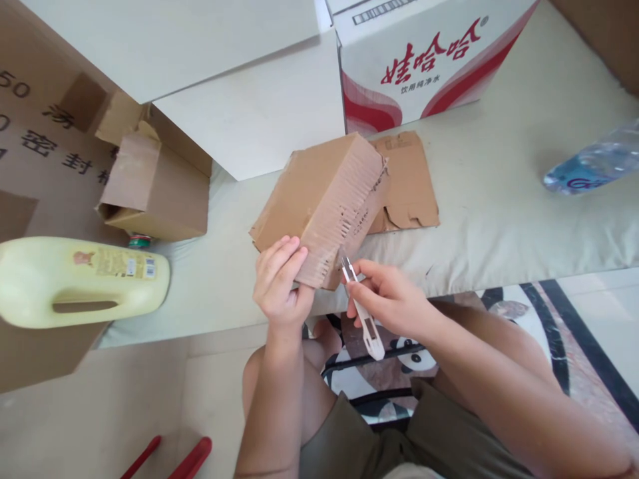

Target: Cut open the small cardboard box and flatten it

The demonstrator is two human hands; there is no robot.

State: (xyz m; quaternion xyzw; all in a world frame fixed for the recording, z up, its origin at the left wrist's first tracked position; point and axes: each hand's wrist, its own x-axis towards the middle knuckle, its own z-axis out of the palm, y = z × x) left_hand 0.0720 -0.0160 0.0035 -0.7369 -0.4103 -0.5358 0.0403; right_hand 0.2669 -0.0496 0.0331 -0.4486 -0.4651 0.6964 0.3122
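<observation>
A brown cardboard box (304,189) is held tilted over the front edge of the cloth-covered surface. My left hand (284,283) grips its near lower corner, fingers on top and thumb at the side. One face of the box is scuffed and creased, with several short dark marks. In my right hand (392,299) is a white utility knife (367,322), pinched between thumb and fingers. Its blade tip points at the lower edge of the creased face; whether it touches I cannot tell. A flat, torn cardboard piece (412,179) lies partly hidden behind the box.
White cartons (259,113) and a red-and-white printed carton (419,73) stand behind. To the left are a pale yellow jug (40,279) and a small open cardboard box (174,193). A clear plastic bottle (594,166) lies at right. Red handles (192,459) show at lower left.
</observation>
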